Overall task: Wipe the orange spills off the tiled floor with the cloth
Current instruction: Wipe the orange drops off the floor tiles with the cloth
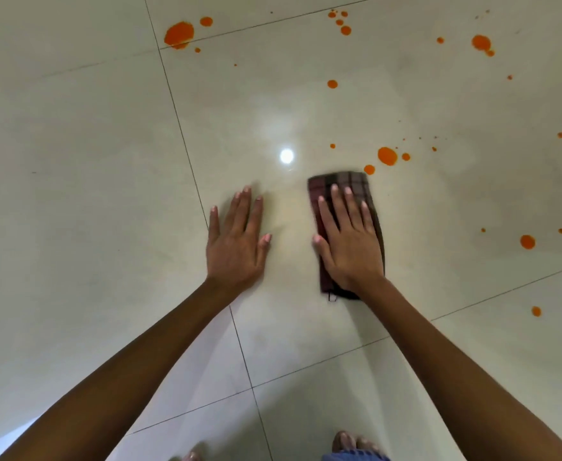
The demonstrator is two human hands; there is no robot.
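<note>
A folded dark checked cloth (349, 184) lies flat on the pale tiled floor (90, 161). My right hand (348, 241) presses on it with straight, spread fingers. My left hand (236, 241) rests flat on the bare tile to the left of the cloth, fingers straight. Orange spills dot the floor: a drop (369, 169) just past the cloth's far right corner, a bigger blob (387, 156) beyond it, a large blot (179, 34) at the far left, and several more (481, 42) at the far right.
More orange drops (527, 241) lie to the right of the cloth and along the right edge. A bright light reflection (286, 156) shines on the tile ahead. My toes (349, 442) show at the bottom edge.
</note>
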